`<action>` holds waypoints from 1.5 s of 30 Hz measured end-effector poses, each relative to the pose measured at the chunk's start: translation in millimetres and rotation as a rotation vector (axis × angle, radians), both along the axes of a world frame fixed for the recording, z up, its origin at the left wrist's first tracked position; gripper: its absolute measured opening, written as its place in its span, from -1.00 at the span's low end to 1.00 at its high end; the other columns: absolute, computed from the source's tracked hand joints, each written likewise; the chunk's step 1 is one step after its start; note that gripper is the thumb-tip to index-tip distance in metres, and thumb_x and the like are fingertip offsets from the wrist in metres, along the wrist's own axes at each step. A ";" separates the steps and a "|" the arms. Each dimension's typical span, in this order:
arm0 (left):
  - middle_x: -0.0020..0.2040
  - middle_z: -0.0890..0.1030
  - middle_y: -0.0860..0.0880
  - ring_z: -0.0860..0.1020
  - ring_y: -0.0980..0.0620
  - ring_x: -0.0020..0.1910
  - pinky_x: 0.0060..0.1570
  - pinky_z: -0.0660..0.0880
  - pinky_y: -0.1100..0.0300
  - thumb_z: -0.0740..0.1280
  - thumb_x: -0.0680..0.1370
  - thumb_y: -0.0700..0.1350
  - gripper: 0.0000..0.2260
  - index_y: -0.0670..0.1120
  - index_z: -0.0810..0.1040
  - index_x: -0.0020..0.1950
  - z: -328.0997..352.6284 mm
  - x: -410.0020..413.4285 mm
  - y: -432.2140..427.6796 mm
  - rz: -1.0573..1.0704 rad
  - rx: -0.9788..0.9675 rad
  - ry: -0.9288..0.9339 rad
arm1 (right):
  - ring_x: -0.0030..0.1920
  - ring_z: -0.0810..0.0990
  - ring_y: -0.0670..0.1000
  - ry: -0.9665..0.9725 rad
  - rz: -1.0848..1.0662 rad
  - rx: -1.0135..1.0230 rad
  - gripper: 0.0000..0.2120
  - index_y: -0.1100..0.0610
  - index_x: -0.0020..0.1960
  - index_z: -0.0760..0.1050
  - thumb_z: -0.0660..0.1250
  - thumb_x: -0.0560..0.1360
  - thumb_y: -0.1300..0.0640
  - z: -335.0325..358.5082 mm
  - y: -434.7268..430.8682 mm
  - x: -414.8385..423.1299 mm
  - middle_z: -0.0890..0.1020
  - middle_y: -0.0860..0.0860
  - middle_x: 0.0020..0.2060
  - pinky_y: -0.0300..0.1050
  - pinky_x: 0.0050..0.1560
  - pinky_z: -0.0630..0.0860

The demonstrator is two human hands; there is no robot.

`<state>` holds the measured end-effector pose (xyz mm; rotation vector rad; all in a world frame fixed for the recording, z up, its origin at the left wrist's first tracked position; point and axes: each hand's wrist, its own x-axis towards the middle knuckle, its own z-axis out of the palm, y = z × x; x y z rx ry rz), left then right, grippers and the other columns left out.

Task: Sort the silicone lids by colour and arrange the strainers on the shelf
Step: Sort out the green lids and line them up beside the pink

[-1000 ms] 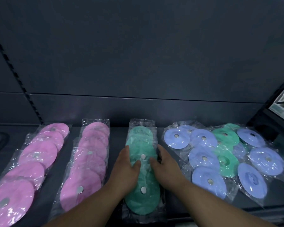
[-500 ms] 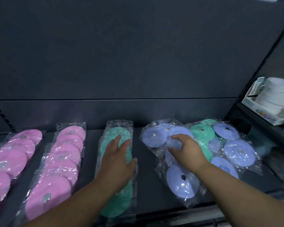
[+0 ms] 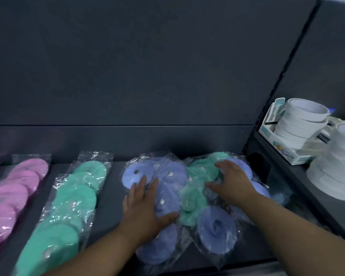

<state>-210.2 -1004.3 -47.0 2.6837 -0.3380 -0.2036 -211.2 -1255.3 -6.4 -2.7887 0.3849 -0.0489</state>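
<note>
On the dark shelf [image 3: 112, 198] lie silicone lids in clear plastic sleeves. A pink row [image 3: 14, 188] is at the far left and a sorted green row [image 3: 68, 206] runs beside it. To the right sits a mixed heap of blue lids [image 3: 217, 230] and green lids [image 3: 193, 208]. My left hand [image 3: 141, 208] rests flat with straight fingers on the blue packs at the heap's left side. My right hand [image 3: 231, 182] hovers or touches over the heap's back right, fingers spread above a green lid [image 3: 203, 170] and a blue one.
A lower side shelf [image 3: 287, 176] at the right holds stacks of white rolls [image 3: 299, 124] in a white box, and a taller white stack [image 3: 337, 172] nearer me. The dark back panel [image 3: 147, 76] rises behind the lids.
My left hand left the green row and moved right onto the blue packs. My right hand shifted further right and back over the heap. The view swung right.
</note>
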 end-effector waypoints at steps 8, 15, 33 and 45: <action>0.56 -0.19 0.11 -0.18 -0.06 0.54 0.49 -0.14 0.02 -0.15 0.11 0.55 0.02 0.20 -0.14 0.54 -8.3 -8.8 -29.9 0.143 0.021 0.060 | 0.50 0.13 0.10 0.215 0.122 -0.105 -0.09 -0.03 0.54 0.04 0.20 0.36 -0.46 -3.5 -18.3 35.3 0.14 0.05 0.52 0.01 0.46 0.08; 0.49 0.26 0.01 0.19 0.06 0.48 0.47 0.11 0.07 0.08 0.32 0.50 -0.22 0.11 0.34 0.42 -4.2 2.7 -22.3 0.217 -0.230 -0.165 | 0.31 0.41 0.08 0.005 0.083 -0.113 -0.34 -0.06 0.34 0.40 0.22 0.38 -0.42 -5.1 -6.6 39.3 0.46 -0.01 0.31 -0.04 0.31 0.26; 0.01 0.64 -0.18 0.59 -0.05 -0.14 -0.11 0.54 0.15 0.50 0.41 -0.20 -0.59 -0.13 0.49 0.22 21.4 89.5 21.0 0.570 -0.990 0.141 | -0.16 0.60 -0.01 -0.251 -0.032 0.730 -0.75 0.04 0.10 0.53 0.43 0.45 0.20 1.2 41.3 76.9 0.64 0.02 -0.15 -0.28 -0.18 0.50; -0.07 0.70 -0.01 0.67 0.03 -0.09 -0.07 0.60 0.11 0.36 0.53 -0.23 -0.79 -0.06 0.53 0.14 26.8 51.3 -61.8 0.049 -0.994 0.529 | -0.23 0.60 -0.02 -0.185 -0.265 0.513 -0.89 0.03 -0.09 0.62 0.34 0.46 0.17 51.0 -21.2 44.5 0.66 -0.02 -0.25 -0.18 -0.15 0.49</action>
